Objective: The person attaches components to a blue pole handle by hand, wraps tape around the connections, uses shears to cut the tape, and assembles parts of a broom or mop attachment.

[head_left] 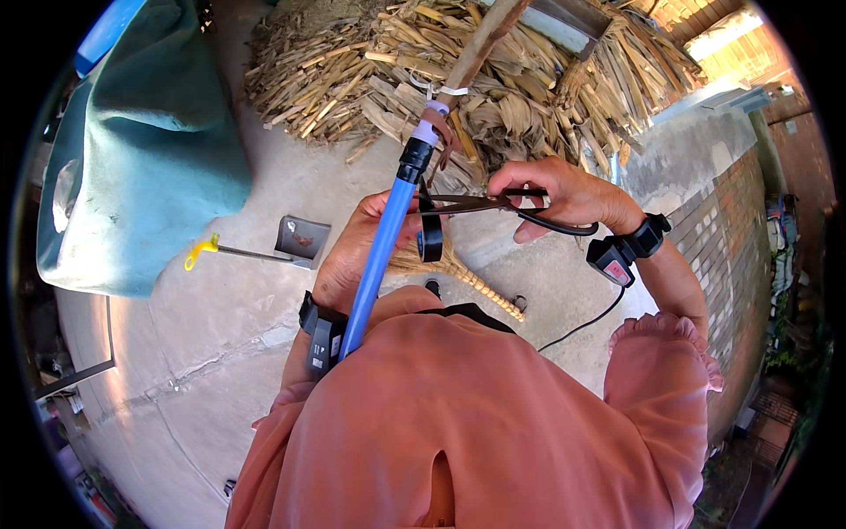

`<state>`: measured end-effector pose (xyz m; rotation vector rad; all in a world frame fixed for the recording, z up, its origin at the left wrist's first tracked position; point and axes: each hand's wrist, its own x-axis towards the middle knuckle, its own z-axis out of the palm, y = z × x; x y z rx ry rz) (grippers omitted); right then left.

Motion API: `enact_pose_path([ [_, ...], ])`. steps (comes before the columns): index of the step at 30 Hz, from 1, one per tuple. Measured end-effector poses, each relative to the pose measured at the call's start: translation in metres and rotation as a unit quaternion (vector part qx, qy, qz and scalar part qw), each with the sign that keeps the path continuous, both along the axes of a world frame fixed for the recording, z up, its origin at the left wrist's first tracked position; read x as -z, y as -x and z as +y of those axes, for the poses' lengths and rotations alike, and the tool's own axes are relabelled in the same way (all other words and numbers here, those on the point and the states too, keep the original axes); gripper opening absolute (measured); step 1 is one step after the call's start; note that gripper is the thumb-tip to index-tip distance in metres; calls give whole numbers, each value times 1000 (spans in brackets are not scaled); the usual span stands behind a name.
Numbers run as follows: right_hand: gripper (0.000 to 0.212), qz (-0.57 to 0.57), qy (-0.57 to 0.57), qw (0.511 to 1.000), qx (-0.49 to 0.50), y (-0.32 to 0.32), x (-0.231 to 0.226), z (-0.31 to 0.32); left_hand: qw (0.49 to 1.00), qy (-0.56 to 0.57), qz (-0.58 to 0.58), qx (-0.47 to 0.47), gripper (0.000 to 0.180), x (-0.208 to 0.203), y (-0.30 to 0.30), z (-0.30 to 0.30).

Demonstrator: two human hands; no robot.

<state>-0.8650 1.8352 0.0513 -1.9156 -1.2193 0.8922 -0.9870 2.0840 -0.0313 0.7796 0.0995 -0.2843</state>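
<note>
Concrete floor (220, 317) open leftward, left hand (352, 256) gripping blue pole (379, 256), right hand (564, 194) clamping scissors (493, 204)

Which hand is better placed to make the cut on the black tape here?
Right. The right hand already grips the scissors, blades pointing at the black tape by the blue pole. The left hand is wrapped around the pole, apparently steadying it.

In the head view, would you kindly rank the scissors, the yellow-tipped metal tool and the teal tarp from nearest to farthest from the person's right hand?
1. The scissors: held in the right hand, blades pointing left toward the blue pole.
2. The yellow-tipped metal tool: lying on the concrete ground, left of both hands.
3. The teal tarp: farthest, at the upper left.
</note>
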Motion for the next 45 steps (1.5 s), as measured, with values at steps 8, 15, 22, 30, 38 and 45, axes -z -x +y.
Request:
enact_pose_path([
  [8, 49, 32, 19, 999, 19, -7, -4, 6, 999, -47, 1, 21, 25, 0, 2, 7],
  [15, 44, -25, 25, 999, 0, -5, -7, -6, 997, -73, -3, 36, 16, 2, 1, 11],
  [22, 42, 18, 68, 992, 106, -9, -4, -34, 994, -99, 1, 48, 20, 1, -5, 22],
  [30, 45, -12, 46, 998, 35, -9, 6, -12, 998, -39, -13, 45, 20, -2, -6, 12],
  [38, 42, -35, 7, 999, 10, -13, 6, 10, 992, -47, 114, -38, 15, -24, -8, 0],
  [45, 38, -105, -29, 994, -5, -7, 13, 12, 991, -107, 70, 47, 19, 12, -7, 17],
])
